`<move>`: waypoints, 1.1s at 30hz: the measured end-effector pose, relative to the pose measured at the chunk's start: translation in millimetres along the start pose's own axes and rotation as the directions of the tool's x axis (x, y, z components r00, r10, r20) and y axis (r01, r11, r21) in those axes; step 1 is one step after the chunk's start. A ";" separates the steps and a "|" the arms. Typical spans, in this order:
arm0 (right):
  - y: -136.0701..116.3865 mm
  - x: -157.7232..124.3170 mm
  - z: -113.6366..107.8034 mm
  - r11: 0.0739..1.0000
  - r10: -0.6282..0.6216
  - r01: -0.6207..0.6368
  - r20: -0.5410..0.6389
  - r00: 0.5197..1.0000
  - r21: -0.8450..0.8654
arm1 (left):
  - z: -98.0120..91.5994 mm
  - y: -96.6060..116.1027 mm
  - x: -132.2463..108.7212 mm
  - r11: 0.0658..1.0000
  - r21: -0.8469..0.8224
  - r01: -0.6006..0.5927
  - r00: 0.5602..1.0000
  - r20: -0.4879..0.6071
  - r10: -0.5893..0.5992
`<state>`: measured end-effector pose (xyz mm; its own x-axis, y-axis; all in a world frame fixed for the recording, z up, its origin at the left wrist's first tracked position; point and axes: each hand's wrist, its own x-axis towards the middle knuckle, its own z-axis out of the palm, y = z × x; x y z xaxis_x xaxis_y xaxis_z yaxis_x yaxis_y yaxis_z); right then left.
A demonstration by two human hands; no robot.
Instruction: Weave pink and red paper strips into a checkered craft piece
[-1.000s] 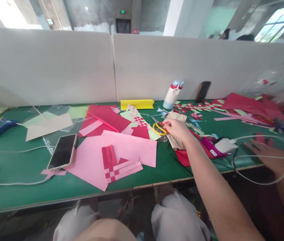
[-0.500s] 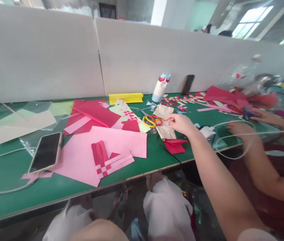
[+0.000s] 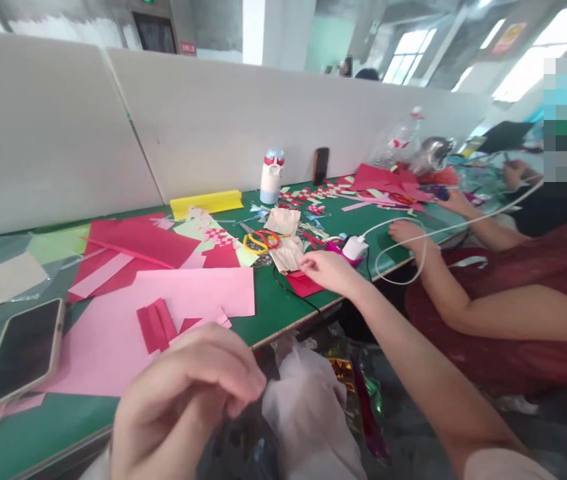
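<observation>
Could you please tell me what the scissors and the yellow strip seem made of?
Scissors: probably smooth plastic handles, given their bright colours; likely metal blades, which look grey. Yellow strip: apparently smooth paper or thin card, given its crisp, straight edges, though plastic is possible.

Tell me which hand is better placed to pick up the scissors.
Right, I'd say. The right hand's fingers are just to the right of the scissors. The left hand looks farther off, in the foreground, in front of the pink paper.
</observation>
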<state>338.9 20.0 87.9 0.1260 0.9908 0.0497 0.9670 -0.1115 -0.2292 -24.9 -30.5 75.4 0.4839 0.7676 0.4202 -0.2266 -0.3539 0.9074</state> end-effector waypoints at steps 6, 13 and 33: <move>-41.3 30.3 27.4 0.981 0.027 -0.039 -0.061 0.998 -0.192 | 49.3 25.7 84.5 0.998 -0.064 -0.030 0.993 0.109 0.037; -30.8 51.2 21.8 0.966 0.124 -0.138 -0.076 0.989 -0.219 | 44.7 14.6 80.2 0.998 0.028 -0.061 0.991 0.123 0.057; -7.4 80.7 16.7 0.960 0.241 -0.236 0.015 0.970 -0.150 | 44.7 24.3 80.8 0.952 0.229 -0.202 0.967 0.202 0.156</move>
<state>338.2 102.0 77.3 0.3516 0.9359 -0.0218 0.9320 -0.3521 -0.0862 46.4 -1.0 131.5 0.6032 0.5790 0.5485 -0.1201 -0.6140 0.7801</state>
